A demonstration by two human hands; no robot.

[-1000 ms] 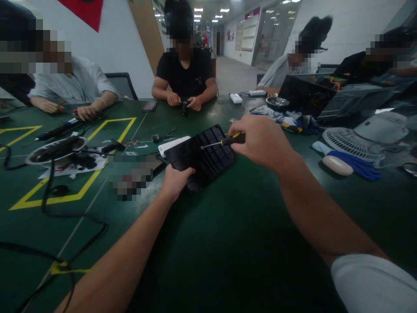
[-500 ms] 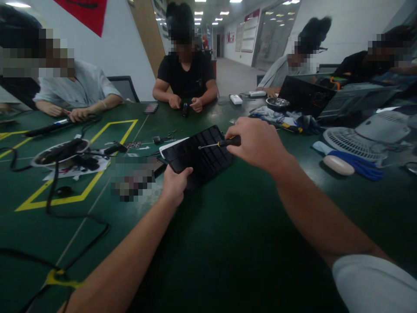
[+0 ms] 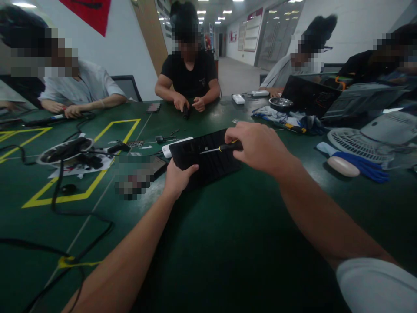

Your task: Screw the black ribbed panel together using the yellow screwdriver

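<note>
A black ribbed plastic panel (image 3: 208,158) lies nearly flat on the green table (image 3: 228,243) in the middle of the view. My left hand (image 3: 177,179) grips its near left corner, thumb on top. My right hand (image 3: 260,145) is closed on a small screwdriver (image 3: 220,148) with a black and yellow handle; the metal shaft points left over the panel. A white flat device (image 3: 174,145) sits just behind the panel's left end.
Several other people sit round the table, handling small parts. Black cables (image 3: 58,191) and yellow tape lines (image 3: 81,182) cross the left side. A white fan (image 3: 365,139), a blue glove (image 3: 358,163), a metal bowl (image 3: 280,102) and open laptops (image 3: 312,98) crowd the right.
The panel has been lowered from a tilted position to almost flat. My right hand and the screwdriver have shifted slightly down and right with it.
</note>
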